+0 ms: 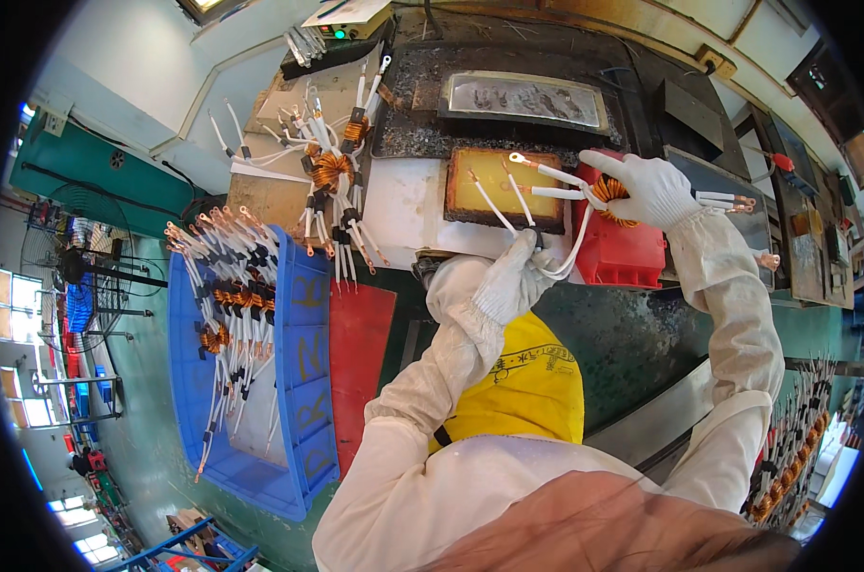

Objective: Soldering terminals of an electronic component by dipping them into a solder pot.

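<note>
From here I see the left hand (516, 270) pinched tight on two white leads (494, 204) at six o'clock of the yellow tray (462, 205), the right hand (653, 189) curled around the copper coil (611, 196) at three, seemingly keeping copper ends (517, 160) over it.

Copper coil (615, 194), partly covered by your right hand (653, 191), white leads (494, 202), pinched stretch hidden inside your left hand (508, 276), distant goods (79, 307), far left of that hand, too small to identify.
</note>
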Demonstrator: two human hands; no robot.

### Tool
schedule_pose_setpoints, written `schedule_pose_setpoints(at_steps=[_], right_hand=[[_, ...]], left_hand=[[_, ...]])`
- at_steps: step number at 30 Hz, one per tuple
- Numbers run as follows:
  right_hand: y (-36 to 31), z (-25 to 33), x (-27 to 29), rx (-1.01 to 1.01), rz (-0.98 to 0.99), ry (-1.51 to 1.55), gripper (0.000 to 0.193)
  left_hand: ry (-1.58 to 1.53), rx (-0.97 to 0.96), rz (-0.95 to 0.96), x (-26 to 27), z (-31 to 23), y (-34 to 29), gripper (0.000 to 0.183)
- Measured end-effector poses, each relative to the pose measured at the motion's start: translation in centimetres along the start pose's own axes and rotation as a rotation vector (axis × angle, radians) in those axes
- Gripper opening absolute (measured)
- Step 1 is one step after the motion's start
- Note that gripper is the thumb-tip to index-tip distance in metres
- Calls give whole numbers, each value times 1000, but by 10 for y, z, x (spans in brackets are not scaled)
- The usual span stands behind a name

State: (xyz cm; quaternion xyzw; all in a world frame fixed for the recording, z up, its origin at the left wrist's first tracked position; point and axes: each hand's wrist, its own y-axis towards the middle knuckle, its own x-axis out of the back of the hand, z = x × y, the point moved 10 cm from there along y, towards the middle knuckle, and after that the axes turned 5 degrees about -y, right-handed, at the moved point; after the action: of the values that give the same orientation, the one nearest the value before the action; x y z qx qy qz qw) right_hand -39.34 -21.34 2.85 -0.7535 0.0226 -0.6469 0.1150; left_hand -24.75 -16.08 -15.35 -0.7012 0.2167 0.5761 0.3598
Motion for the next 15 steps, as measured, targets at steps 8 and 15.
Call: schedule_pose_setpoints(at_steps=[8,15], right_hand=[[6,-1,3,-19,80,-11,64],[13,5,10,-12,126,-39,65]], left_hand=[[84,-44,-201,-24,-21,-9,25],[97,-16,-188,-23,-24,-4,31]])
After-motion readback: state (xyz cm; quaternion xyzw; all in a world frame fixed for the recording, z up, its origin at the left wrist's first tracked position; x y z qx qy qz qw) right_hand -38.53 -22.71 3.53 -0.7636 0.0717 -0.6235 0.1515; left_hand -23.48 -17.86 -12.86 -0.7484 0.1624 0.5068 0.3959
